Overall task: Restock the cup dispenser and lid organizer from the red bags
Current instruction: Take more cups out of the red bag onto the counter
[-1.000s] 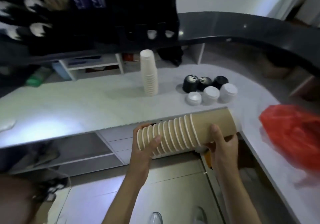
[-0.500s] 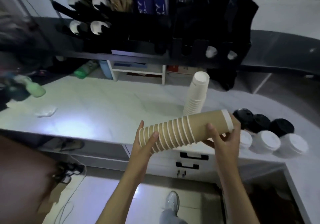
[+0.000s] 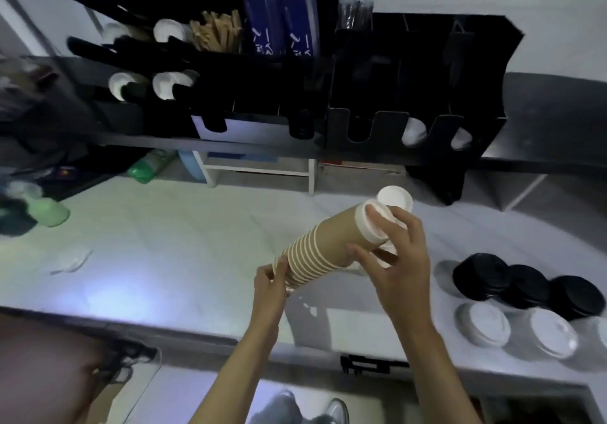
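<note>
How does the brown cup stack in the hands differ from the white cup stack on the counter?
The brown cup stack is kraft-coloured with pale rims; the white cup stack is white all over. The brown stack lies tilted in the air, its rim end held by the left hand and its base end by the right hand; the white stack stands on the counter, mostly hidden behind them. Both are nested paper cups.

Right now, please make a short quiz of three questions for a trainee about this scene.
1. True or false: both hands hold the brown cup stack.
2. Which lids lie nearer the counter's front edge? A) black lids B) white lids
3. Fill in: the right hand is at the stack's ___ end, the left hand at the rims.

Key: 1 true; 2 B; 3 base.
</note>
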